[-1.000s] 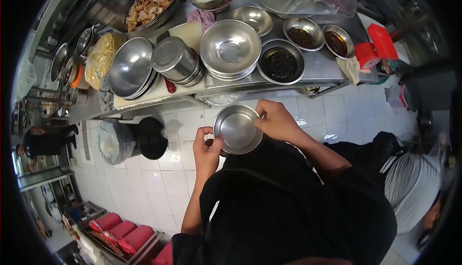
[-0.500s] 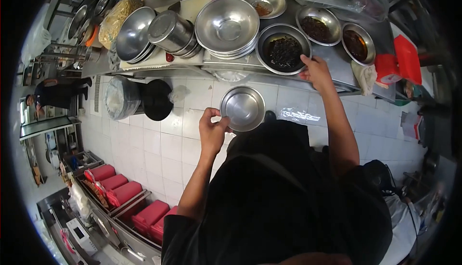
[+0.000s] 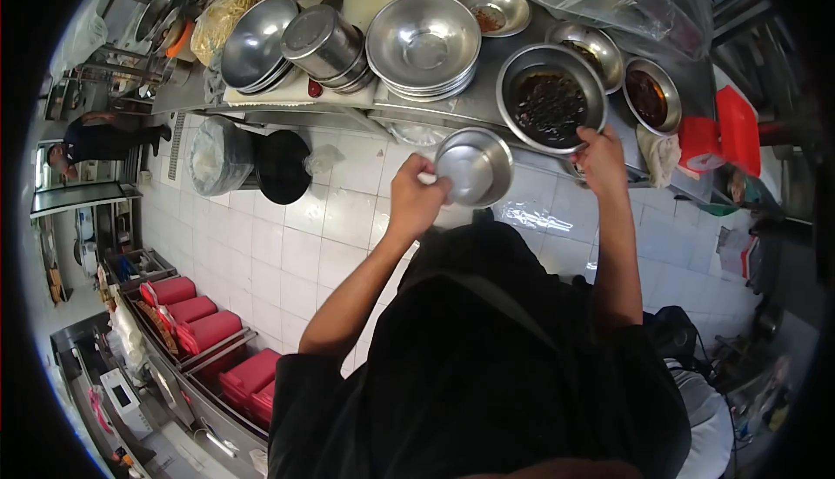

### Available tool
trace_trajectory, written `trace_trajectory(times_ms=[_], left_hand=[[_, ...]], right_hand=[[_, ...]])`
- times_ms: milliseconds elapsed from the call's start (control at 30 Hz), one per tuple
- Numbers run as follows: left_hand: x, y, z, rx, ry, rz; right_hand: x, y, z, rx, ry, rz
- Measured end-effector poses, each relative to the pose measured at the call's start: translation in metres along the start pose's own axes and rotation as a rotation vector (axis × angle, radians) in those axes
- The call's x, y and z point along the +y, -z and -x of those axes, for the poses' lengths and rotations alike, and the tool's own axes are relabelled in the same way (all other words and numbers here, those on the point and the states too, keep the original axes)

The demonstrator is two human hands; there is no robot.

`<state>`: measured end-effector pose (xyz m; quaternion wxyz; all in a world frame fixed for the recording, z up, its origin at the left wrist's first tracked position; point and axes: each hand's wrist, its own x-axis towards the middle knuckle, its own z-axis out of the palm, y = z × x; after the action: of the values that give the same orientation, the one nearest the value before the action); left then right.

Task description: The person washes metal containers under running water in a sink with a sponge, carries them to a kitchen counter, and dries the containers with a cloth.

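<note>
My left hand [image 3: 419, 196] grips the rim of a small empty metal bowl [image 3: 475, 167], which is tilted over the floor just in front of the table edge. My right hand [image 3: 600, 162] holds the near rim of a metal bowl of dark sauce [image 3: 551, 98], raised at the table's edge. That bowl partly covers another sauce bowl [image 3: 591, 49] behind it. To its right sits a bowl of reddish-brown sauce [image 3: 652, 95]. A stack of wide metal bowls [image 3: 424, 42] stands to the left, and a bowl with some red residue [image 3: 492, 9] is behind.
Metal pots [image 3: 323, 43] and more stacked bowls [image 3: 258, 42] stand on the table's left. A red scale [image 3: 701, 142] is at the right. Below are a lined bin [image 3: 217, 157] and red containers [image 3: 209, 329]. Another person [image 3: 109, 142] is at far left, one more at lower right.
My right hand has left the small bowl, taken the dark sauce bowl's rim and lifted it rightward. My left hand has moved the small bowl right and closer to it, now tilted.
</note>
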<state>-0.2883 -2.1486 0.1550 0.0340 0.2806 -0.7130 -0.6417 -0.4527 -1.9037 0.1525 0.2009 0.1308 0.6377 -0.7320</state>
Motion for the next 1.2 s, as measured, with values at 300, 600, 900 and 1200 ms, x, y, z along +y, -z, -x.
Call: trace_trajectory(times_ms=[300,600,900,1200], left_hand=[[0.031,-0.083,-0.080,-0.071,-0.031,0.121],[0.037,-0.119,-0.088,0.062,-0.003,0.315],[0.031,-0.120,-0.083,0.019,0.003,0.505],[0.025,-0.122,-0.082,0.047,0.021,0.534]], right_hand=[[-0.044,-0.013,-0.008,0.064,0.307,0.094],[-0.022,-0.028,-0.036,0.141,0.423,0.256],[-0.014,-0.034,-0.040,0.243,0.567,0.410],[-0.016,-0.045,-0.031,0.350,0.645,0.486]])
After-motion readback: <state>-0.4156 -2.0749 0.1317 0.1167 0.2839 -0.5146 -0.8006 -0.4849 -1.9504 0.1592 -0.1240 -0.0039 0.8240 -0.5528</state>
